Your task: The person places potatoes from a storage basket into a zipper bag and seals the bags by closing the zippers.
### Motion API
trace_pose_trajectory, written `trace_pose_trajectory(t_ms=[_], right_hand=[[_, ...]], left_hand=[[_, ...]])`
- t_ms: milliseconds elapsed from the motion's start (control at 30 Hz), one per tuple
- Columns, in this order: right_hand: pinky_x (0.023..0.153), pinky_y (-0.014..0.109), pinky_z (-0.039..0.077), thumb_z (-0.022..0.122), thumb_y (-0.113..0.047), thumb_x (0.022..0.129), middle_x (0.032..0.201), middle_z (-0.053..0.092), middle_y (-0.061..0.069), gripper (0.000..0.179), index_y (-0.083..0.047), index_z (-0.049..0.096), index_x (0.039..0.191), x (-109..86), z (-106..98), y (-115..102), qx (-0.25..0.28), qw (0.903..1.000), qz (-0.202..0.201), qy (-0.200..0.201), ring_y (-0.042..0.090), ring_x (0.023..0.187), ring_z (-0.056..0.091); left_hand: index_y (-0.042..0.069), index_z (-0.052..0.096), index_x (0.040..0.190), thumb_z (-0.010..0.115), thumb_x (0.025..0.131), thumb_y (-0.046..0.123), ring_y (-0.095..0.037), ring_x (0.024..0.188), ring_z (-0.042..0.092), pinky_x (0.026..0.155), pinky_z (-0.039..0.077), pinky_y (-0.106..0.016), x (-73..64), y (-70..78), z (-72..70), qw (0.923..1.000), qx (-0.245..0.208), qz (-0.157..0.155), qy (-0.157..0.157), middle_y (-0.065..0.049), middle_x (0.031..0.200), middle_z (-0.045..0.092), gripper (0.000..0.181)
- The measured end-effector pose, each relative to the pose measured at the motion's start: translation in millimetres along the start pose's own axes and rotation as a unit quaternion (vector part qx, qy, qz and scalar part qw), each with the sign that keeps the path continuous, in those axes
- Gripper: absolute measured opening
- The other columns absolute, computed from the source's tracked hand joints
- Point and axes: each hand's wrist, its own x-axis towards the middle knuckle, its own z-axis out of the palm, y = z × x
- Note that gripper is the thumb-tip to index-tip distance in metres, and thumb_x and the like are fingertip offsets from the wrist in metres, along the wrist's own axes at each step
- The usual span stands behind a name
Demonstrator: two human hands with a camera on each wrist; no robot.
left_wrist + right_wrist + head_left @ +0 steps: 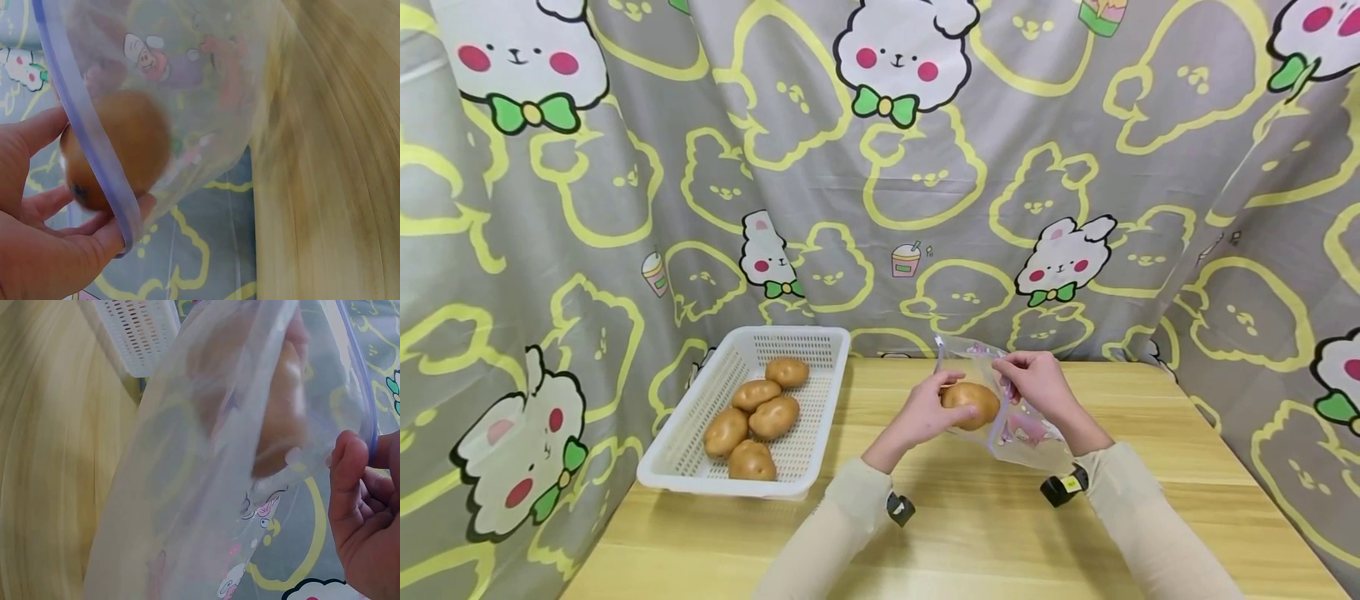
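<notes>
A brown potato (972, 406) sits at the mouth of a clear zip bag (1028, 433) printed with pink figures. My left hand (927, 410) grips the potato, thumb and fingers curled around it. In the left wrist view the bag's purple zip edge (94, 134) crosses over the potato (134, 147), so part of it is inside. My right hand (1037, 382) pinches the bag's rim between thumb and fingers. The right wrist view shows that pinch at the zip strip (362, 381), with the potato (281, 419) seen partly through the film.
A white plastic basket (831, 417) with several potatoes (775, 417) stands on the wooden table (940, 533) at the left. A patterned grey curtain (940, 192) hangs behind the table and along both sides. Black wrist cameras are strapped at both cuffs.
</notes>
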Motion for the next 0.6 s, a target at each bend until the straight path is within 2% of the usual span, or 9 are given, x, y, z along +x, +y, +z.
trace_pose_trajectory(t_ms=[133, 367, 467, 600], right_hand=[[0.047, 0.033, 0.051, 0.060, -0.024, 0.093, 0.059, 0.058, 0.008, 0.032, 0.008, 0.068, 0.091, 0.2, 0, -1, -0.007, 0.9999, 0.007, 0.007, 0.016, 0.046, 0.053], [0.043, 0.029, 0.048, 0.061, -0.024, 0.093, 0.059, 0.058, 0.007, 0.032, 0.008, 0.068, 0.092, 0.6, 0, 1, -0.010, 0.9997, 0.015, 0.015, 0.017, 0.044, 0.053], [0.042, 0.028, 0.047, 0.062, -0.024, 0.093, 0.059, 0.059, 0.007, 0.033, 0.008, 0.067, 0.093, 0.1, 0, 0, -0.005, 0.9997, 0.014, 0.017, 0.018, 0.044, 0.054], [0.041, 0.027, 0.046, 0.062, -0.024, 0.092, 0.060, 0.059, 0.008, 0.034, 0.010, 0.066, 0.093, -1.4, 1, -1, 0.003, 0.9998, 0.013, 0.015, 0.020, 0.044, 0.055]], left_hand=[[0.004, 0.050, 0.133, 0.070, 0.086, 0.024, -0.032, 0.120, 0.050, 0.093, 0.046, -0.039, -0.5, 0.8, -0.8, 0.9995, -0.028, -0.007, -0.009, -0.013, 0.134, 0.050, 0.055], [0.004, 0.055, 0.126, 0.067, 0.088, 0.014, -0.030, 0.118, 0.052, 0.092, 0.046, -0.032, -5.0, 0.3, -3.5, 0.9983, -0.056, 0.016, -0.006, -0.017, 0.127, 0.053, 0.041], [0.001, 0.057, 0.121, 0.065, 0.088, 0.008, -0.031, 0.114, 0.054, 0.091, 0.047, -0.034, -14.6, 12.1, -11.8, 0.9978, -0.063, 0.022, -0.001, -0.018, 0.122, 0.057, 0.035], [-0.004, 0.057, 0.119, 0.062, 0.089, 0.003, -0.037, 0.113, 0.054, 0.090, 0.048, -0.035, -34.5, 31.7, -31.6, 0.9980, -0.056, 0.030, -0.004, -0.020, 0.119, 0.058, 0.031]])
